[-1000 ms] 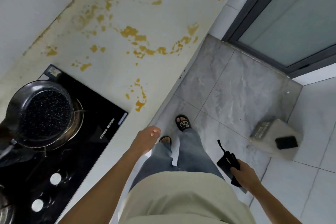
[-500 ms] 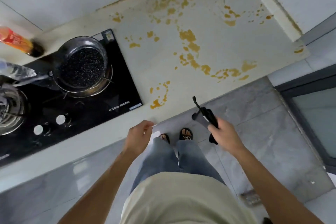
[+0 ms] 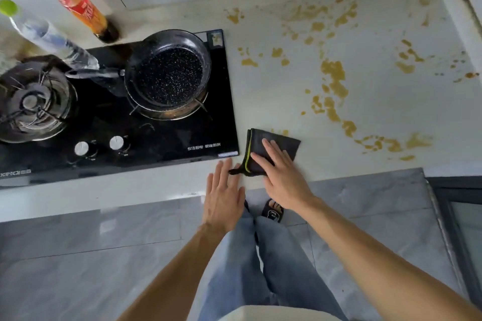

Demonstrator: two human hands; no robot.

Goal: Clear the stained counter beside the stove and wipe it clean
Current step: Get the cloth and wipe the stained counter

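Observation:
The pale counter (image 3: 365, 117) right of the stove carries many yellow-brown stains (image 3: 333, 78). A folded black cloth (image 3: 284, 142) with a green edge lies on the counter just right of the stove's front corner. My right hand (image 3: 279, 172) lies flat on the cloth, fingers straight. My left hand (image 3: 223, 195) is flat with straight fingers at the counter's front edge, just left of the cloth's loop.
A black glass stove (image 3: 167, 143) fills the left, with a speckled black pan (image 3: 168, 75) on its right burner and a bare burner (image 3: 31, 101) at left. A red-capped sauce bottle (image 3: 83, 10) and a clear green-capped bottle (image 3: 47, 34) stand behind it. A wall ledge (image 3: 459, 15) bounds the counter at right.
My right hand has brought the black cloth from mid-air down onto the counter and now lies flat on it. My left hand has opened flat at the counter edge. The view has swung to face the counter.

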